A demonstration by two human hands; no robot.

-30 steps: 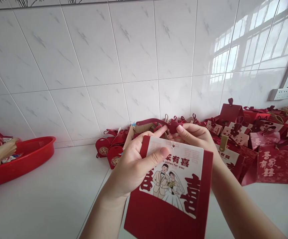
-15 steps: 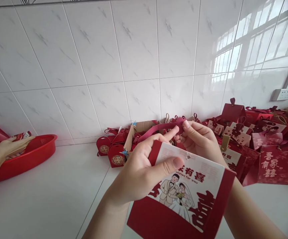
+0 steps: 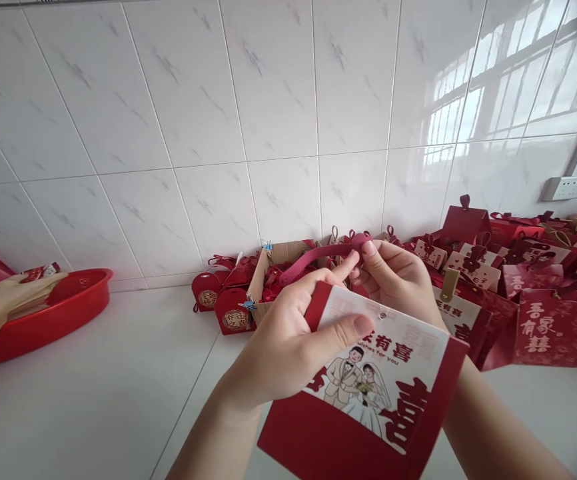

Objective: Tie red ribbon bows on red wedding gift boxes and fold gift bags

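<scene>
My left hand (image 3: 293, 340) holds a red and white gift box (image 3: 368, 400) printed with a bridal couple, its thumb on the front near a small hole. Above the box, my right hand (image 3: 393, 273) pinches one end of a dark pink strap (image 3: 326, 252) between thumb and fingers. The left index finger touches the strap near that end. The strap arches to the left, and its other end is loose behind the left hand. The box is tilted, with its lower edge cut off by the frame.
An open cardboard box (image 3: 288, 253) with red items stands by the wall, small red boxes (image 3: 233, 311) beside it. Many red gift boxes (image 3: 553, 327) crowd the right. At left, another person's hand (image 3: 13, 293) is over a red basin (image 3: 83, 307).
The view has shifted slightly. The held box has turned a little, and the strap's loose end shows more clearly above my left hand. Both hands keep their grip.
</scene>
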